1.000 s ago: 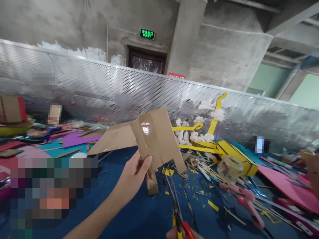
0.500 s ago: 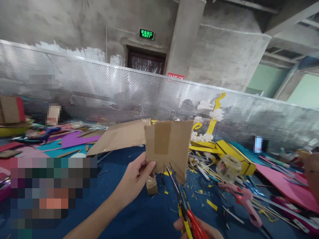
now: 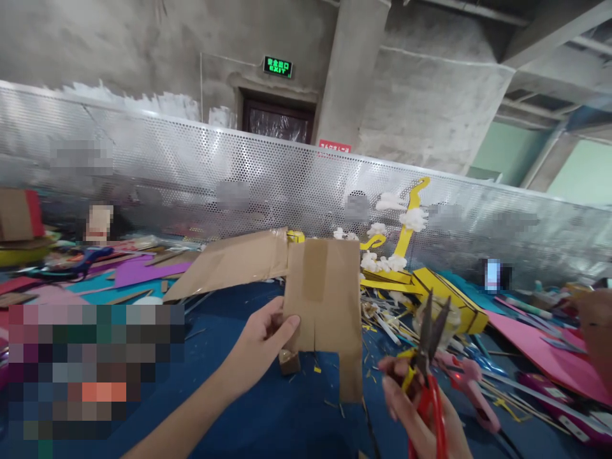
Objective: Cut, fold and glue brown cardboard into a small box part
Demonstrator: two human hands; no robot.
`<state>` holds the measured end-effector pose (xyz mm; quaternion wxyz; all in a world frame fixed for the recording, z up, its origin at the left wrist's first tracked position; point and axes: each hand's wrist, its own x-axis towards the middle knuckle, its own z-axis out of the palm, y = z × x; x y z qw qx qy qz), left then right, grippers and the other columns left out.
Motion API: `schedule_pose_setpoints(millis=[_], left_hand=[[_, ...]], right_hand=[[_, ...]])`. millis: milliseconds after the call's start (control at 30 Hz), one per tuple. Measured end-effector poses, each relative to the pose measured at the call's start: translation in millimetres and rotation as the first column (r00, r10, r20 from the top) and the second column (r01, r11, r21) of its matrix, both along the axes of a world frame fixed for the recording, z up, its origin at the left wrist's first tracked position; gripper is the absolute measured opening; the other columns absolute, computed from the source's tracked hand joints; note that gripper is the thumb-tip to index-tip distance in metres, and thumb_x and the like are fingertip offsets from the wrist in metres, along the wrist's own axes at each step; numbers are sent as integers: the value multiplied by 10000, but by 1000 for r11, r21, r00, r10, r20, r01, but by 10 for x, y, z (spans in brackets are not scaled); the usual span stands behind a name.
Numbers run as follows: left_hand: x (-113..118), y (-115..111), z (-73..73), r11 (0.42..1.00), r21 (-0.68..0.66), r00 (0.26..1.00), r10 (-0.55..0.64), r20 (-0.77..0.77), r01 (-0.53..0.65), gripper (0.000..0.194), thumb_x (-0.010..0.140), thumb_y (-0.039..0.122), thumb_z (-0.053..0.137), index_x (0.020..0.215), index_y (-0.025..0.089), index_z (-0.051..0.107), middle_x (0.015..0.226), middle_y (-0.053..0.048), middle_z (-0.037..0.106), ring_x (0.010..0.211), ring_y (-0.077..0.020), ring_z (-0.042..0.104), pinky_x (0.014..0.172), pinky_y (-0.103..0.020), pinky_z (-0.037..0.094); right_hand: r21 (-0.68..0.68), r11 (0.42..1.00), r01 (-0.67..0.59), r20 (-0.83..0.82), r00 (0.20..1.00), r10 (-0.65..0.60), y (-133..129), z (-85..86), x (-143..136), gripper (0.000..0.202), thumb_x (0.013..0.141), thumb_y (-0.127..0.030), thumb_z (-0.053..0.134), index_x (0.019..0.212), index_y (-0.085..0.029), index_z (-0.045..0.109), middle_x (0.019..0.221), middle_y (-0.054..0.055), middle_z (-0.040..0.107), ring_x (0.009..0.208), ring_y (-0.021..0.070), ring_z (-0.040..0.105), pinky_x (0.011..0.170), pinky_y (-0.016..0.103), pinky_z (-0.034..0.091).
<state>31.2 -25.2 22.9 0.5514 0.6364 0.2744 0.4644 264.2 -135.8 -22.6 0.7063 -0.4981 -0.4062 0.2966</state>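
Observation:
My left hand [image 3: 270, 338] pinches the left edge of an upright brown cardboard piece [image 3: 329, 306]. A darker tape strip runs down its upper part, a slit rises from its lower edge, and a narrow strip hangs at its lower right. To the right, my right hand [image 3: 421, 408] grips scissors [image 3: 425, 363] with red and yellow handles. Their blades point up, slightly parted, and stand apart from the cardboard. Below my left hand sits a small brown block [image 3: 289, 362] on the blue tabletop [image 3: 239, 408].
A larger cardboard sheet [image 3: 234, 264] lies behind on the left. At right are a pink glue gun [image 3: 471, 386], a clear jar [image 3: 449, 322] and a yellow box shape [image 3: 449, 299]. Coloured sheets and scraps are strewn about; a perforated metal barrier [image 3: 191, 166] stands behind.
The scissors have moved right, away from the cardboard, and their blades now point upward. The cardboard has turned slightly, showing the slit and the strip hanging at its lower right.

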Motion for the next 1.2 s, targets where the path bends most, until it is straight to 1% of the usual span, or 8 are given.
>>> schedule_pose_setpoints(millis=[100,333,467,600,767,967,1133,1200], left_hand=[[28,-20,-49,998,-11,998,-58,-27,57,260,964,422,655,1078,189,658,793,5,695,705,-130,630,631,-215,519],[57,-23,-126,986,-80,987,-152,-55,147,355,922,482,691,1082,172,629,844,-30,726,656,-147,652,580,-245,546],[68,-33,-107,982,-83,985,-173,-13,171,373,914,416,722,1188,173,652,1016,-84,785,903,-231,741,781,-333,599],[93,-71,-89,975,-57,977,-213,28,214,360,930,372,710,1232,182,661,1082,-93,794,957,-254,754,912,-423,592],[111,-115,-87,985,-65,987,-161,-1,161,323,919,382,721,1163,177,668,1049,-100,796,950,-262,761,880,-417,606],[105,-83,-157,979,-157,986,-142,-84,127,411,910,512,689,1110,161,613,684,-32,733,474,-172,666,482,-288,558],[69,-9,-156,989,-78,991,-131,-34,128,351,919,504,683,1070,187,691,869,-33,734,758,-184,700,716,-306,582],[56,19,-135,996,-46,996,-77,-53,75,365,904,540,686,975,184,718,815,-15,711,751,-165,667,709,-266,545]], right_hand=[[-25,999,-29,36,999,29,148,103,-42,382,712,-481,909,862,-221,674,887,48,752,634,167,609,556,251,507],[-78,970,-229,-210,955,209,263,179,-358,519,663,-489,921,1046,-195,730,972,112,819,950,344,761,870,433,605],[-63,979,-192,-99,978,186,290,148,-349,496,693,-484,902,1056,-195,728,1006,118,828,929,329,777,874,416,615],[-53,991,-126,-19,992,125,305,104,-305,473,726,-477,877,1072,-206,702,1004,104,829,922,305,780,876,388,615],[-32,992,-121,27,992,122,335,21,-296,402,760,-477,844,1014,-218,671,1023,103,821,901,287,779,832,357,619],[-34,983,-183,36,982,184,398,-93,-209,362,788,-450,840,1012,-225,668,994,101,826,900,291,788,832,361,629],[-67,972,-223,-31,975,222,325,-28,-218,428,790,-442,848,1121,-209,711,1075,118,818,1006,322,767,939,418,597],[-74,976,-203,-66,978,198,287,-5,-239,445,787,-448,849,1136,-204,718,1069,120,820,1028,335,759,946,439,592]])
